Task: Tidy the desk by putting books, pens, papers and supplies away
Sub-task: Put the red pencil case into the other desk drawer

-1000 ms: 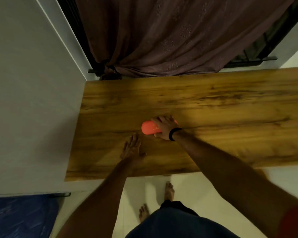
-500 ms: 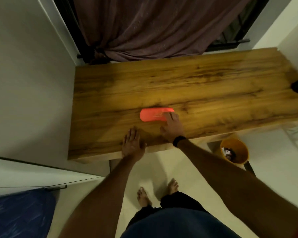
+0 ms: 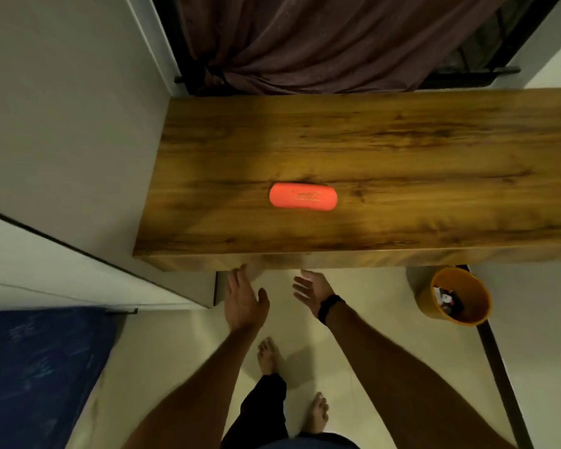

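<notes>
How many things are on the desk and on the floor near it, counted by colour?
Red-orange: 1, the pouch lying on the desk
Orange: 1, the bin on the floor
Total: 2

A wooden desk (image 3: 402, 150) stands against the far wall, its left end touching a grey wall (image 3: 62, 108). Behind it a dark maroon curtain (image 3: 321, 40) hangs bunched over a black-framed window (image 3: 486, 43). The floor (image 3: 353, 319) is pale tile. An orange bin (image 3: 428, 296) sits on it under the desk's front edge at right. A white cabinet (image 3: 62, 270) stands at left, with a blue sheet (image 3: 36, 377) below it. The light is dim and warm.
</notes>
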